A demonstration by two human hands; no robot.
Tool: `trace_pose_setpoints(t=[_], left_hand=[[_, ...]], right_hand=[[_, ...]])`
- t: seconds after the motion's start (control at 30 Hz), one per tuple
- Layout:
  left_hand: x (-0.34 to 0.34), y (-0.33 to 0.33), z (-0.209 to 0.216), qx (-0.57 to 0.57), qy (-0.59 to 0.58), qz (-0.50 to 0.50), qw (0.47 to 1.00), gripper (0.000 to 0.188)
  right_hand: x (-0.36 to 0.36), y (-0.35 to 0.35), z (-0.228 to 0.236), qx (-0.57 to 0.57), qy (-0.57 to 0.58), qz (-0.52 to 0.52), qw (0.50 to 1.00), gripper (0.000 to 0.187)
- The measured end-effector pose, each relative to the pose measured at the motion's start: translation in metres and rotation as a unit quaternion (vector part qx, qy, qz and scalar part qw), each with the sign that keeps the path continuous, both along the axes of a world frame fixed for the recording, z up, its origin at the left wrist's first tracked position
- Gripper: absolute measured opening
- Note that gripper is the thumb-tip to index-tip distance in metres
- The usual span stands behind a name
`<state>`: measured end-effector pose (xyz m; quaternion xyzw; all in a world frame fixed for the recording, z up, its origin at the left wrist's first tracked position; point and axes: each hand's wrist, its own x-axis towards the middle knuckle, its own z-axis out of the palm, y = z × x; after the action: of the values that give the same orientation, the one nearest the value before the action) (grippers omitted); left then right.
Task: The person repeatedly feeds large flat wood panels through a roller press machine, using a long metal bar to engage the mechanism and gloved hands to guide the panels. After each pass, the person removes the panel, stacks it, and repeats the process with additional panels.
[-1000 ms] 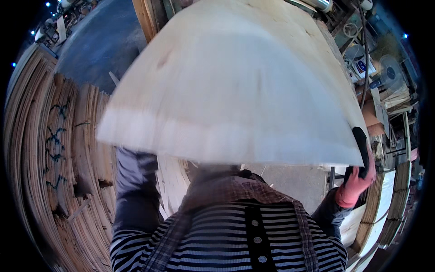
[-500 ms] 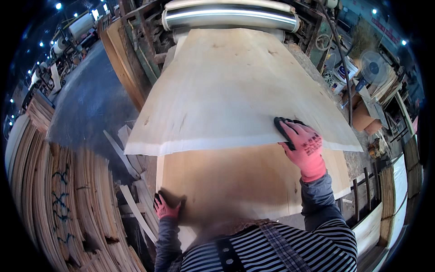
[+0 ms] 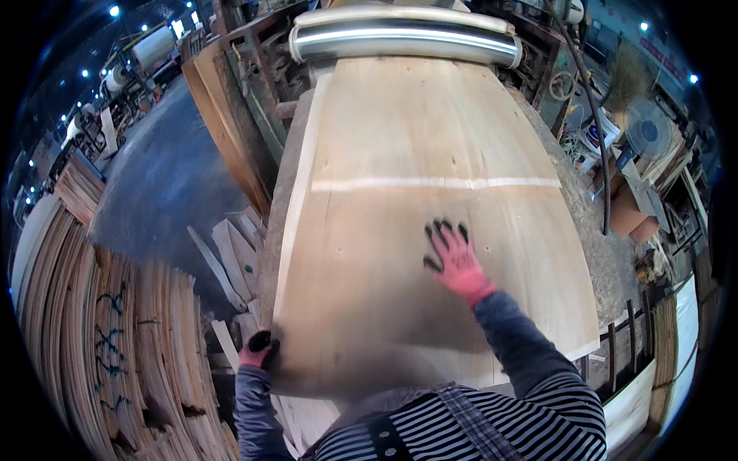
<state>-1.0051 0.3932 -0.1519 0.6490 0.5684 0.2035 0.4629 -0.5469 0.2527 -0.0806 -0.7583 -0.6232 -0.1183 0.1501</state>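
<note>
A pale wood veneer sheet (image 3: 400, 276) lies on the stack in front of me. Farther off, another veneer sheet (image 3: 430, 123) runs up to a shiny metal roller (image 3: 407, 46); its near edge shows as a whitish line across the wood. My right hand (image 3: 455, 257), in a pink glove with black fingertips, is open over the middle of the near sheet, fingers spread. At that sheet's left edge, close to the near corner, my left hand (image 3: 257, 350) has its gloved fingers curled on the edge; the fingertips are partly hidden.
Stacked veneer strips (image 3: 131, 338) stand at the left, with offcut slivers (image 3: 231, 261) beside the stack. Wooden planks (image 3: 223, 123) lean by the machine frame. On the right are a fan (image 3: 649, 129), a bucket (image 3: 598, 137) and upright metal bars (image 3: 632, 330).
The far sheet has slid away from me toward the roller. My right hand has left its near edge and moved left, fingers spreading. My left hand has shifted outward to the near sheet's left edge.
</note>
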Motion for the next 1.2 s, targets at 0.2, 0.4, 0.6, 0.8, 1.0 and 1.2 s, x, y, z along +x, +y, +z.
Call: trace_pose_setpoints(t=[0.2,0.4,0.6,0.8,1.0,1.2], left_hand=[[0.008,0.020,0.025,-0.004,-0.083,-0.135,0.987,0.052],[0.039,-0.010,0.071,0.267,0.136,-0.170,0.939,0.050],[0.019,0.012,0.066,-0.232,-0.478,-0.118,0.839,0.029],[0.017,0.006,0.061,-0.379,-0.484,-0.113,0.780,0.033],[0.006,-0.002,-0.020,-0.038,-0.405,-0.185,0.895,0.035],[0.023,-0.017,-0.007,-0.313,-0.587,-0.189,0.723,0.035]], right_hand=[[-0.109,-0.151,-0.030,-0.144,0.109,0.073,0.981,0.068],[-0.149,-0.212,-0.057,-0.218,0.128,-0.059,0.966,0.081],[-0.151,-0.201,-0.046,-0.156,0.112,-0.061,0.980,0.080],[-0.143,-0.191,0.005,-0.075,0.114,0.005,0.991,0.086],[-0.126,-0.199,0.012,-0.032,0.157,0.021,0.987,0.080],[-0.118,-0.200,0.029,0.015,0.116,0.030,0.993,0.067]])
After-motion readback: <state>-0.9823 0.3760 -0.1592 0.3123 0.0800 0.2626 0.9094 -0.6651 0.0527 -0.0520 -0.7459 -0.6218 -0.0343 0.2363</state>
